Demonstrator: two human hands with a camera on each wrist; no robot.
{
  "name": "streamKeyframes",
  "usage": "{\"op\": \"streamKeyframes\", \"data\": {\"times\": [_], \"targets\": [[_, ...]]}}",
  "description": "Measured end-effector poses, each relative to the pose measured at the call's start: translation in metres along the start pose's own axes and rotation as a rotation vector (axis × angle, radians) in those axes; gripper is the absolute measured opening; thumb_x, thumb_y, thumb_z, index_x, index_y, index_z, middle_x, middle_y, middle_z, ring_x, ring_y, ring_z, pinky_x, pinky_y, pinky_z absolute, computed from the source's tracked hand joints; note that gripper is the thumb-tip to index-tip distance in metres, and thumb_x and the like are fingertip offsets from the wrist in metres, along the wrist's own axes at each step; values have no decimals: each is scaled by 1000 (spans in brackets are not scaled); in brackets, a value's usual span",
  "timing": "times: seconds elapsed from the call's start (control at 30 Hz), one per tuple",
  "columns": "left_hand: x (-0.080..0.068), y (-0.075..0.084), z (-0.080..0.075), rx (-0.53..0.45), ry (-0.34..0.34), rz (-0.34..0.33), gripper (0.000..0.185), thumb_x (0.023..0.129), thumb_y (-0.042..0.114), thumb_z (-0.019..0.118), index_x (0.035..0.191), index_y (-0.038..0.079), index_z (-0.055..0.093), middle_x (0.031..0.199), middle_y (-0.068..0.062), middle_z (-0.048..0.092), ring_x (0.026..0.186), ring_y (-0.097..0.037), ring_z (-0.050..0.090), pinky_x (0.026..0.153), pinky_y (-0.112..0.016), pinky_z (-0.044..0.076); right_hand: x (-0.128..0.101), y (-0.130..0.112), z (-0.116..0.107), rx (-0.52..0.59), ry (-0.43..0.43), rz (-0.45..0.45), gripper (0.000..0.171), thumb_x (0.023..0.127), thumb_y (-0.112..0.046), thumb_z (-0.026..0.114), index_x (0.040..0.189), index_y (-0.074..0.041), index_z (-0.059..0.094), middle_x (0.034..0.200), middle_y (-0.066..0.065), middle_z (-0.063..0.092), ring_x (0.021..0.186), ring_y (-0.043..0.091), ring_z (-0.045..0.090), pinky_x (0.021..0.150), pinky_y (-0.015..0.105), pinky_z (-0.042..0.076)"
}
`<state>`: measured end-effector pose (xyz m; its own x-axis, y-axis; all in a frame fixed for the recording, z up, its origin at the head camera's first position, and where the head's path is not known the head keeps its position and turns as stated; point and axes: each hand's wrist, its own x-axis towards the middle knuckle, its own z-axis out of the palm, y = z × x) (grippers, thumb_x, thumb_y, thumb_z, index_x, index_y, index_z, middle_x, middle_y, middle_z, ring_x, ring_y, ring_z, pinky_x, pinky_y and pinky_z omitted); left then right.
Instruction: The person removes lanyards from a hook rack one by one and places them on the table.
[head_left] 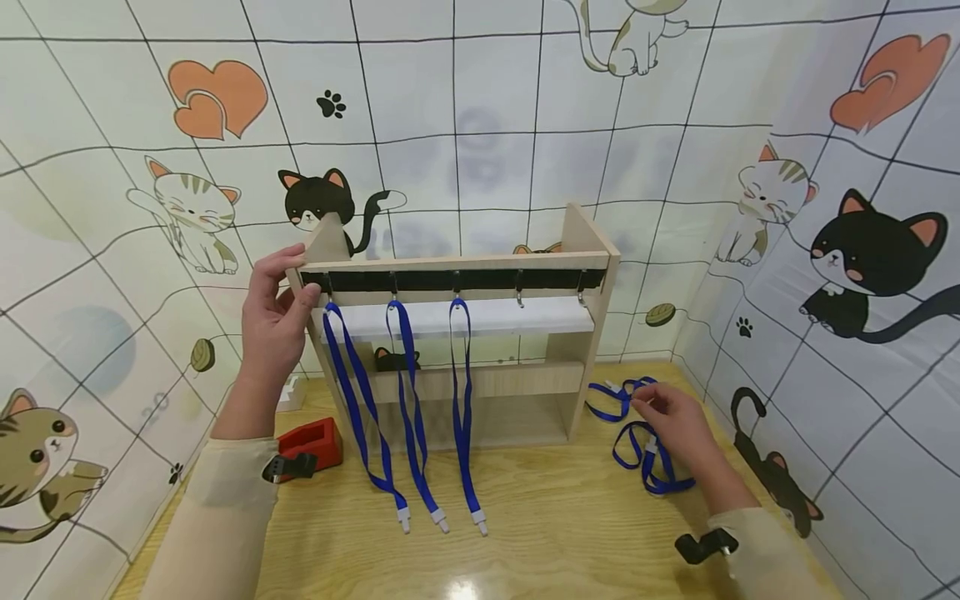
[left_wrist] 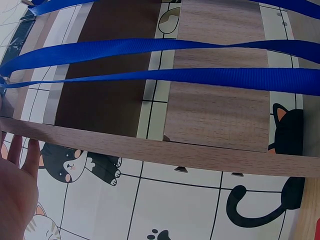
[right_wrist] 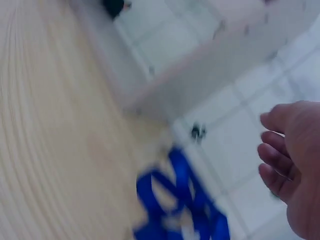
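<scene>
My left hand [head_left: 277, 317] grips the upper left corner of a wooden rack [head_left: 600, 333], thumb in front and fingers behind the side panel. Three blue lanyards [head_left: 465, 450] with white clips hang from metal hooks on the rack's black strip [head_left: 427, 281]; two hooks at the right hold nothing. Over the table at right, my right hand [head_left: 678, 421] is above a bunched blue lanyard [head_left: 670, 485] and close to another blue lanyard [head_left: 609, 415]. In the right wrist view its fingers [right_wrist: 272, 150] are loosely bent, with nothing visible between them.
A red tape-dispenser-like object [head_left: 318, 442] lies left of the rack, with a small white item [head_left: 291, 393] behind it. Cat-printed wall sheeting [head_left: 495, 167] encloses the wooden table [head_left: 540, 517] behind and at both sides.
</scene>
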<state>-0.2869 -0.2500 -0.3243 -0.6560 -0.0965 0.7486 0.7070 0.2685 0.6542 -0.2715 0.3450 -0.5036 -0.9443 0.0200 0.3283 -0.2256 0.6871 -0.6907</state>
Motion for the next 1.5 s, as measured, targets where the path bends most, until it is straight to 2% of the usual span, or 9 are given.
{"op": "streamKeyframes", "data": {"times": [0.13, 0.27, 0.53, 0.8, 0.9, 1.03, 1.17, 1.33, 1.5], "targets": [[-1, 0, 0, -15, 3, 4, 40, 109, 4, 67, 147, 1, 57, 163, -4, 53, 149, -32, 50, 112, -30, 53, -12, -44, 7, 94, 134, -17, 17, 110, -19, 72, 121, -6, 78, 106, 9, 74, 87, 11, 63, 71, 18, 52], [0, -1, 0, -25, 3, 13, 40, 109, 3, 67, 147, 0, 56, 163, -6, 54, 149, -33, 51, 113, -31, 53, -19, -86, 19, 177, 194, -122, 12, 109, -12, 73, 118, -5, 77, 102, 6, 74, 84, 8, 63, 71, 16, 51], [1, -2, 0, -10, 6, 30, 39, 109, 2, 68, 146, 0, 57, 162, -6, 54, 147, -28, 52, 113, -30, 52, -17, -151, 63, 350, 51, -298, 24, 105, -11, 78, 128, -3, 75, 100, 3, 71, 84, 16, 64, 73, 23, 55], [1, -4, 0, -5, -2, 33, 40, 108, 0, 68, 146, 0, 56, 162, -6, 54, 148, -26, 52, 114, -31, 50, -6, -199, 104, 337, -43, -368, 40, 102, -12, 83, 139, -3, 71, 101, 1, 71, 82, 15, 66, 72, 28, 60], [3, -5, 1, -17, 1, 44, 40, 107, -1, 68, 146, -1, 56, 162, -8, 54, 147, -29, 52, 114, -31, 51, -3, -218, 111, 318, -64, -340, 47, 102, -17, 83, 144, -2, 68, 100, 1, 72, 80, 15, 65, 70, 30, 59], [4, -5, 2, -23, 2, 47, 40, 107, -2, 67, 146, -2, 56, 163, -9, 54, 148, -30, 52, 114, -32, 51, 1, -243, 116, 287, -103, -209, 57, 103, -30, 83, 151, -5, 64, 99, -1, 70, 79, 15, 66, 70, 35, 59], [3, -3, 1, -16, 3, 38, 41, 108, -1, 67, 147, -1, 55, 163, -8, 54, 148, -29, 52, 114, -31, 51, 4, -258, 125, 288, -102, -156, 58, 101, -32, 85, 147, -3, 66, 94, 0, 68, 77, 15, 66, 69, 35, 59], [2, -2, 1, -18, 8, 47, 40, 108, -1, 67, 146, -1, 56, 162, -8, 54, 147, -28, 52, 113, -30, 51, 6, -264, 138, 327, -77, -161, 48, 101, -28, 85, 138, -3, 69, 87, 1, 66, 72, 15, 61, 61, 30, 54], [1, -1, 1, -19, 7, 45, 40, 108, -1, 67, 146, 0, 56, 162, -7, 54, 147, -27, 52, 113, -31, 51, 6, -263, 146, 344, -37, -178, 23, 103, -21, 82, 120, -6, 75, 81, 0, 65, 67, 16, 57, 56, 28, 48]]}}
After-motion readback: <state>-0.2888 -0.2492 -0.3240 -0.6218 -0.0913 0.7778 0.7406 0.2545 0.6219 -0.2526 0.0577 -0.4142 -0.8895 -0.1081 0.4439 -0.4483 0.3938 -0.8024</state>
